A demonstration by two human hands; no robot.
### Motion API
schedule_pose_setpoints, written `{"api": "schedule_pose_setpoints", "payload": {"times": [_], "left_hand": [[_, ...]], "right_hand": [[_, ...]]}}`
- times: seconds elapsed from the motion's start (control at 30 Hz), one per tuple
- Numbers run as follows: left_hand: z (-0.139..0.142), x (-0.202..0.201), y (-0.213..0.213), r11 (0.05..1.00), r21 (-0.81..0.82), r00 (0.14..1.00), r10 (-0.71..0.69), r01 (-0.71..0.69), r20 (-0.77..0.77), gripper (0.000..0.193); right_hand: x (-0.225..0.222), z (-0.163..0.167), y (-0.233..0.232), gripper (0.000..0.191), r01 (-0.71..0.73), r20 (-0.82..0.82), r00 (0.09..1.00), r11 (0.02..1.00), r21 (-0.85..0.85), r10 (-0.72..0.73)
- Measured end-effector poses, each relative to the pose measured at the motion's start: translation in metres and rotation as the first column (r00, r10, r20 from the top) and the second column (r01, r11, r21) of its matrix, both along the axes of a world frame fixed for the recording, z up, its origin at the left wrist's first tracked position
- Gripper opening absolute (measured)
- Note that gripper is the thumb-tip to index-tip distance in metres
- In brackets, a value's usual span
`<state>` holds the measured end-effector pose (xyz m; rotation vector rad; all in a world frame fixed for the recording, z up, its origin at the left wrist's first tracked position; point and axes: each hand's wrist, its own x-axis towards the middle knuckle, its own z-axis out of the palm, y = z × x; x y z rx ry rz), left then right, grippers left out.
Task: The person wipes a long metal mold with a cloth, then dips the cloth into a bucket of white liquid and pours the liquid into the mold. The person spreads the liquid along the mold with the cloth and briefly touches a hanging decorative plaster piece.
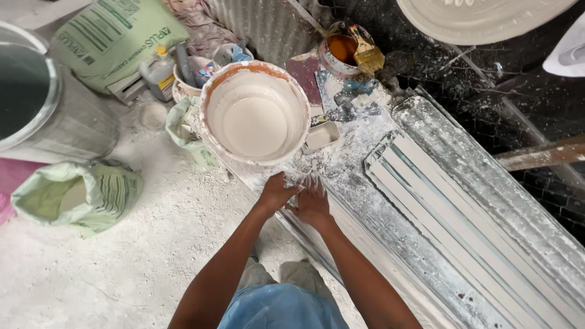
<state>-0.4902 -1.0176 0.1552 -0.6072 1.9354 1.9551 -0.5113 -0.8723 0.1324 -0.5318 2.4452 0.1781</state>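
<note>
Far left, a large grey drum (27, 91) stands, contents dark and unclear; near it an open green sack (79, 195) shows pale powder. Centre, a white bucket (255, 113) holds creamy plaster. Left hand (277, 194) and right hand (312, 204) pinch a wispy fibre tuft (303, 183) between them on the dusty bench (365, 201), just near the bucket. Risk: loose fibres could scatter. Right, a tin (341, 52) holds orange liquid.
</note>
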Motion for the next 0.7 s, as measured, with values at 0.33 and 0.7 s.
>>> {"api": "schedule_pose_setpoints", "payload": {"times": [0.33, 0.7], "left_hand": [[-0.044, -0.011, -0.027, 0.999, -0.048, 0.913, -0.037, 0.019, -0.407, 0.070], [-0.032, 0.006, -0.033, 0.999, -0.035, 0.995, -0.038, 0.035, -0.095, 0.040]], "right_hand": [[-0.015, -0.008, -0.042, 0.099, 0.024, 0.033, 0.999, 0.985, 0.171, -0.030], [0.006, -0.018, -0.050, 0.077, 0.109, -0.101, 0.990, 0.992, 0.062, -0.102]]}}
